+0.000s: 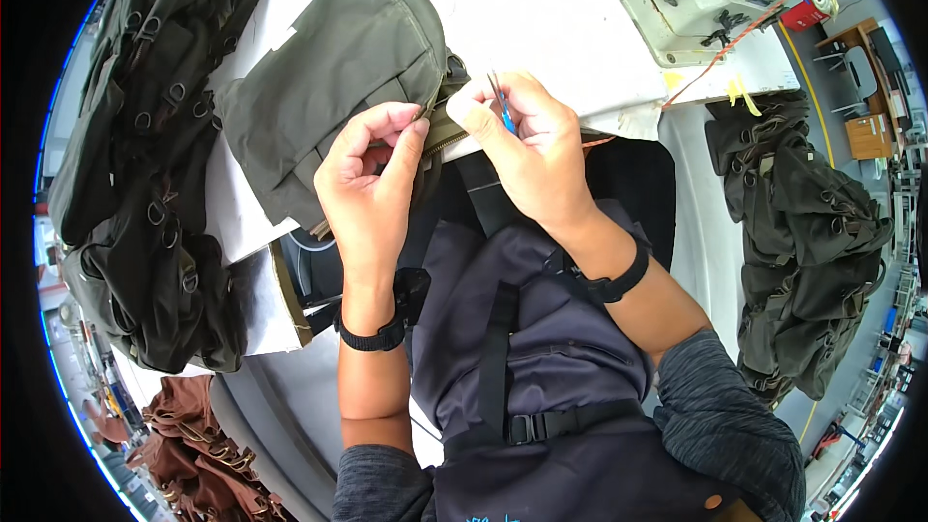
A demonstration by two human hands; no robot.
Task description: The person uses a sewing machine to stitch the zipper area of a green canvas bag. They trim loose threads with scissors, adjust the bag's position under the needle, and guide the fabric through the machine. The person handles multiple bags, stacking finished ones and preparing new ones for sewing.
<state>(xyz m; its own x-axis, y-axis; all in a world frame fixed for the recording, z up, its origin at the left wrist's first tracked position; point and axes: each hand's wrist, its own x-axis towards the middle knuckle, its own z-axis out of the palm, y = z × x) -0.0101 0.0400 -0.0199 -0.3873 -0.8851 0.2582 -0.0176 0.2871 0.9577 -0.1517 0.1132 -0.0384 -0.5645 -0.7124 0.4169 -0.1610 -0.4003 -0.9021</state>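
Green bag [333,77] — left hand [370,166] fingertips together at its edge, right hand [535,140] clamped on blue snips [507,121] — best angled off cloth.

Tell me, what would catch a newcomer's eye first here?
Probably the big dark green bag on the white table, upper left of centre. Then the small blue tool with its metal tip, held in the right fingers. Heaps of dark green fabric flank the scene, and reddish-brown fabric lies lower left.
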